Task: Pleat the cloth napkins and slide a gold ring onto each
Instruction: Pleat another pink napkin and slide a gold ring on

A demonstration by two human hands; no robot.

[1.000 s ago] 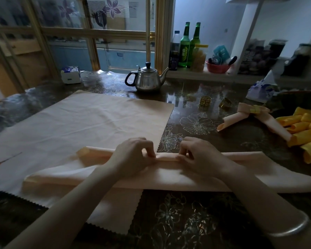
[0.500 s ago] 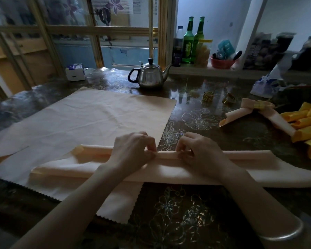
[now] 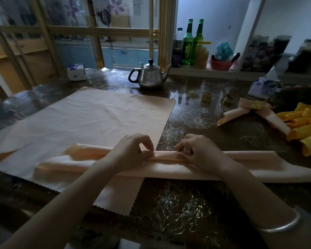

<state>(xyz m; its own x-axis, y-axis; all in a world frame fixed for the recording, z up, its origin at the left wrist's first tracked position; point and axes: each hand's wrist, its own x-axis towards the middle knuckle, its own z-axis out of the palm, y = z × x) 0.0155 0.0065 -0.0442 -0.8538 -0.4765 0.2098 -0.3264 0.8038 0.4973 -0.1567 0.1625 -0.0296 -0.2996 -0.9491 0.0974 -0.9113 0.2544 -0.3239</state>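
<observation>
A peach napkin lies across the table in front of me, partly pleated into a long band. My left hand and my right hand sit side by side at its middle, each pinching the top fold between thumb and fingers. Under it lies a flat peach napkin, spread out to the left. Two gold rings stand on the table behind. At the right lies a finished peach napkin with a gold ring on it.
A steel teapot stands at the back centre. Several rolled yellow napkins are piled at the right edge. A tissue pack sits at the back left. Green bottles and a red bowl stand on the ledge behind.
My fingers have shifted slightly on the fold and the pleated band has grown a little. Both hands stay at the napkin's middle.
</observation>
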